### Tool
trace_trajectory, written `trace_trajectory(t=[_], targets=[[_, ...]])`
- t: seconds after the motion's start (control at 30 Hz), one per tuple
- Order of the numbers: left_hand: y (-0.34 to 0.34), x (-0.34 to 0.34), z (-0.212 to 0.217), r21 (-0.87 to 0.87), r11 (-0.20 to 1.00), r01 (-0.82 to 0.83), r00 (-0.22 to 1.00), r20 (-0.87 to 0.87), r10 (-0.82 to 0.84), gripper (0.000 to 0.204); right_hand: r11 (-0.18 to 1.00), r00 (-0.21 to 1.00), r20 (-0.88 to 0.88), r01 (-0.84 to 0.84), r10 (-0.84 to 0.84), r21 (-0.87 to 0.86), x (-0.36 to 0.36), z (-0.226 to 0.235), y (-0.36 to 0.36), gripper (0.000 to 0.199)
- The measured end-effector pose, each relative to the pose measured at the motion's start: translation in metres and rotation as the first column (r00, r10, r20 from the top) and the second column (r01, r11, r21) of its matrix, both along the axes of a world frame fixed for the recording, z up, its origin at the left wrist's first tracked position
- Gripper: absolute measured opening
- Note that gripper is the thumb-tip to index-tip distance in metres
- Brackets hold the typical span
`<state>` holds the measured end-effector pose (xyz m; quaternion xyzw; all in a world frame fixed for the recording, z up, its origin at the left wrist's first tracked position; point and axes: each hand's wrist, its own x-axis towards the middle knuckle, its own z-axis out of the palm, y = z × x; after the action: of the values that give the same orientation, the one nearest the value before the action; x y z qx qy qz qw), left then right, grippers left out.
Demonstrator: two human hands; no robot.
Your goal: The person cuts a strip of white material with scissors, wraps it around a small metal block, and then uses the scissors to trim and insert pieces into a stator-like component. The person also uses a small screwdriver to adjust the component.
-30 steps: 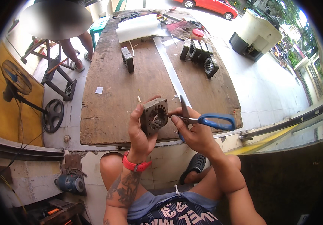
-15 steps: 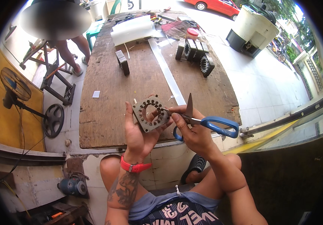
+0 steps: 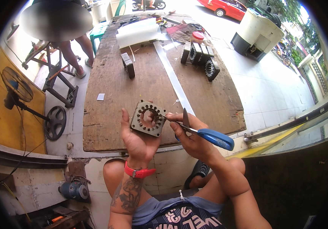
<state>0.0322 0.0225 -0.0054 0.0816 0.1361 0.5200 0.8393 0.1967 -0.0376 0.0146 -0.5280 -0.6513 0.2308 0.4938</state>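
Wooden table; white sheet roll; metal cores; fan; red car.

Open-air repair workshop: worn wooden workbench, motor stators, fan.

Stator core left of scissors — workbench behind.

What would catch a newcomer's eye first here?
The square metal motor core with its ring of slots, held up in the left hand above the near edge of the wooden table. Beside it, the right hand holds blue-handled scissors, fingers reaching to the core's rim.
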Motion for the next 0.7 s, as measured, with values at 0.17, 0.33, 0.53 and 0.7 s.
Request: trace_trajectory(t=[0.17,0.33,0.53,0.7], targets=[[0.001,0.001,-0.003,0.048,0.999,0.000,1.000,-0.018,0.001,0.063,0.994,0.987,0.156,0.018,-0.035,0.112,-0.005,-0.004,0.002,0.023],[-0.001,0.004,-0.005,0.065,0.997,-0.051,0.997,-0.050,0.055,0.057,0.962,0.966,0.253,-0.023,-0.049,0.271,-0.011,-0.007,0.007,0.027],[0.002,-0.001,-0.006,0.233,0.972,0.025,0.987,-0.161,0.013,0.055,0.999,0.960,0.280,0.000,-0.011,0.041,-0.003,0.013,0.003,0.019],[0.003,0.001,-0.009,0.222,0.975,0.028,0.978,-0.209,0.019,0.059,0.982,1.000,-0.004,-0.029,0.028,-0.188,0.011,0.018,0.001,0.020]])
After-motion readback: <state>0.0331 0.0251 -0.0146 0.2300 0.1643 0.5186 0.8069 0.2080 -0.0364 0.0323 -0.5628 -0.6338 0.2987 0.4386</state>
